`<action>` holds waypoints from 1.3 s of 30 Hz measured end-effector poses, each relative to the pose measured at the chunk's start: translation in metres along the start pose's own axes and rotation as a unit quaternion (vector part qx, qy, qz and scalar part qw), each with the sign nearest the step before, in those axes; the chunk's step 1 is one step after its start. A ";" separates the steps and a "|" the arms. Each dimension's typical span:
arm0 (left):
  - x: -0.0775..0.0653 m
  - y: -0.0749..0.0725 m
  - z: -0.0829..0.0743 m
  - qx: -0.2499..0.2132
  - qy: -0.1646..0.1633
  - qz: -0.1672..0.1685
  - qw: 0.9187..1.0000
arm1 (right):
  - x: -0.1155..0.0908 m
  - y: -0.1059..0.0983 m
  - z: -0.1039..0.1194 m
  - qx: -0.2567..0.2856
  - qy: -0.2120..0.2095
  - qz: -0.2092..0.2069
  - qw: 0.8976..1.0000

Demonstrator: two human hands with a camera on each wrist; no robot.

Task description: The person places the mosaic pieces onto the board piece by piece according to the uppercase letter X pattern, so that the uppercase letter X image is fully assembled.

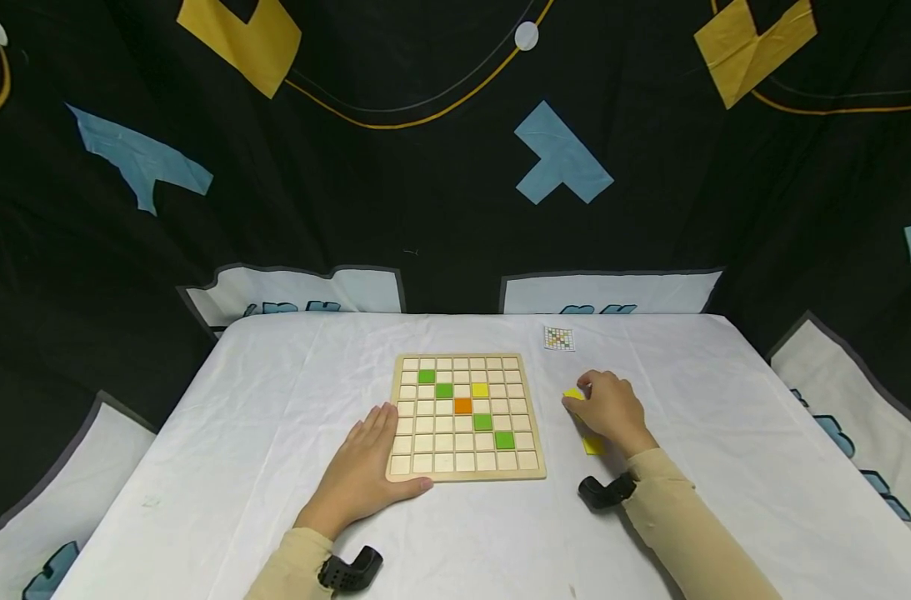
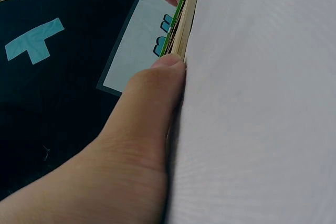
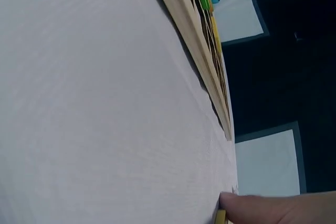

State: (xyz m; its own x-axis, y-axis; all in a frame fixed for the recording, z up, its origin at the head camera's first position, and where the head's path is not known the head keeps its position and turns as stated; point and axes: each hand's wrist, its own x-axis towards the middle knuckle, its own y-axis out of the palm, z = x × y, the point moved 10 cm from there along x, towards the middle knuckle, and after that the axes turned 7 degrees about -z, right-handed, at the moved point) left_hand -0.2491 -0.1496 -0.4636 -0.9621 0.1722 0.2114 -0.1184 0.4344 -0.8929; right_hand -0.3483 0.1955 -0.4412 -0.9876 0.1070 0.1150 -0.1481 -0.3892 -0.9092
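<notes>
A square wooden grid board lies on the white table, with several green tiles, one orange tile and one yellow tile among its pale cells. My left hand rests at the board's front left corner, fingers straight along the left side; its thumb touches the front edge. To the right of the board, my right hand pinches a yellow square tile between thumb and fingers. In the right wrist view that tile shows only partly beside the thumb. Another yellow tile lies just below this hand.
A small card with a coloured grid pattern lies beyond the board, toward the back right. A white cloth covers the table. Behind it hangs a black curtain with blue and yellow shapes.
</notes>
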 end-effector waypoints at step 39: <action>0.000 0.001 0.001 0.006 -0.005 0.009 1.000 | 0.022 0.046 0.108 0.175 -0.103 0.026 0.979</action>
State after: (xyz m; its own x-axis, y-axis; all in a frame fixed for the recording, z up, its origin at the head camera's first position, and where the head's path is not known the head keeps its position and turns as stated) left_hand -0.2491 -0.1505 -0.4647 -0.9663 0.1715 0.1917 -0.1039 0.4212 -0.9010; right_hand -0.3828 0.0808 -0.4375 -0.9785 -0.0950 0.1832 -0.0701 -0.6821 -0.7278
